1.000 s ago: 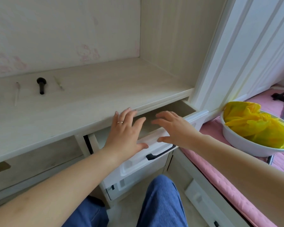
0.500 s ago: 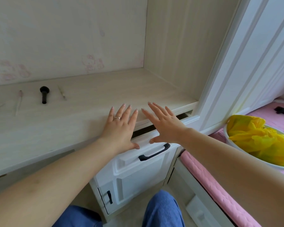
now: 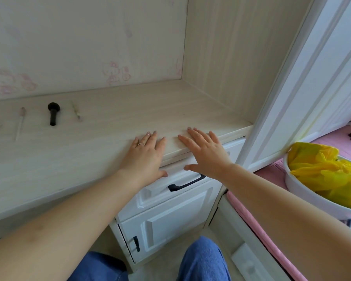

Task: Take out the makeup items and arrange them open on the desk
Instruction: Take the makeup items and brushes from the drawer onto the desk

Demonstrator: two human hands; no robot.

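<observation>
With my left hand (image 3: 145, 157) and right hand (image 3: 206, 154) flat, fingers spread, on the drawer (image 3: 182, 179) front under the desk (image 3: 114, 126) edge, nothing is held. The brush (image 3: 53, 113) and two thin sticks lie far left. I judge the drawer shut; next, lift away.

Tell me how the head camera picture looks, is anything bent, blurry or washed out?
Head view: wide-angle lens bows the white door frame and desk edge; soft, even daylight, no hard shadows or glare; left hand and right hand fairly sharp; the black brush reads clearly, but the thin tools beside it are too soft for detail; pale wall slightly washed out.
</observation>
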